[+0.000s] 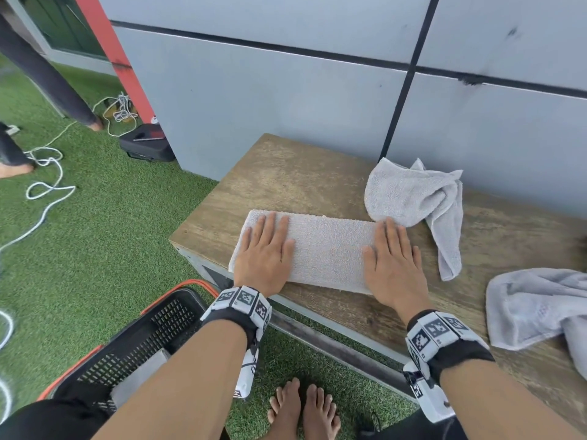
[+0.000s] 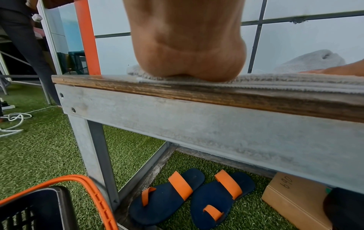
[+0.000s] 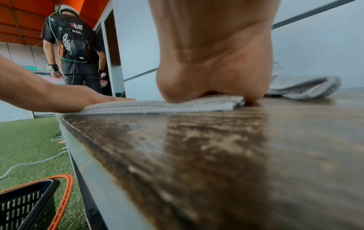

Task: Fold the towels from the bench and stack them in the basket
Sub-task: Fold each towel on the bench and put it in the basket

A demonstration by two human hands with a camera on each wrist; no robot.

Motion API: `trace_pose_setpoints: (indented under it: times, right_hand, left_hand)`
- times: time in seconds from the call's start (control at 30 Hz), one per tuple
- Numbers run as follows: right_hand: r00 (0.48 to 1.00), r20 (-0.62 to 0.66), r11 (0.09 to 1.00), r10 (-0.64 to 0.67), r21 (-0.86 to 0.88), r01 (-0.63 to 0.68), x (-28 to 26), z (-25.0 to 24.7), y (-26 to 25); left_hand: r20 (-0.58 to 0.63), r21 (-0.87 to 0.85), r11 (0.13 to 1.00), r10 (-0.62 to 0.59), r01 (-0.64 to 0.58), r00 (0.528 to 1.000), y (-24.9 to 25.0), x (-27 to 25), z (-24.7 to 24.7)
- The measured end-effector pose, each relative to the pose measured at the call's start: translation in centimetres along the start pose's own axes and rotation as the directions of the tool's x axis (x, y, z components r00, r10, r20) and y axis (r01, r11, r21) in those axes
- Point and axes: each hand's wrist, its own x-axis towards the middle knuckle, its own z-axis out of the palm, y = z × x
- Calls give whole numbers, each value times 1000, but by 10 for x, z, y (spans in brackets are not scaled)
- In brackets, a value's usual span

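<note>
Overhead, the folded grey towel (image 1: 320, 249) lies as a flat oblong near the left front corner of the wooden bench (image 1: 286, 179), the left hand (image 1: 265, 252) and right hand (image 1: 392, 258) pressing its two ends with straight fingers, gripping nothing. From the left wrist, its layered hems (image 2: 285, 82) line the front edge. From the right wrist, stacked folds (image 3: 157, 106) show.

Left hand (image 2: 187, 51) heel pressing on folded towel (image 2: 275, 81) atop bench (image 2: 197, 124), crumpled towel (image 2: 315, 62) behind on bench, sandals (image 2: 191, 196) and box (image 2: 291, 196) under bench, basket (image 2: 39, 207) beside bench leg
</note>
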Motion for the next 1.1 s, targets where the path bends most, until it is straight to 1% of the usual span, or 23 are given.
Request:
trace_pose_setpoints:
  times: [0.17,0.57,0.8,0.87,0.93,1.03,1.1]
  right_hand:
    - [999,22,999,49,9,-49,-3,-1,7]
    - [981,81,983,176,37,-179,-16,-7,12]
    - [983,-4,980,184,79,-183,-28,-5,6]
    - [981,-13,975,194,115,-192,-28,-5,3]
    - [981,-13,976,193,110,-190,-29,-5,-1]
    - [988,-72,989,139,64,-135,-32,-11,-5]
    - [986,-126,992,112,70,-103,-31,-22,-11]
  left_hand:
    - [17,-12,998,-63,63,998,-2,-3,-3]
    - [76,0,986,-167,168,983,-8,-13,-11]
    - [68,11,980,-200,200,977,-9,-17,-7]
    - [81,8,979,-206,206,975,-9,-19,-7]
    - [91,2,977,-212,213,973,-8,-22,-8]
    - [89,-12,974,-224,226,971,-8,-28,-8]
    - [90,-5,970,-240,241,967,-6,-32,-10]
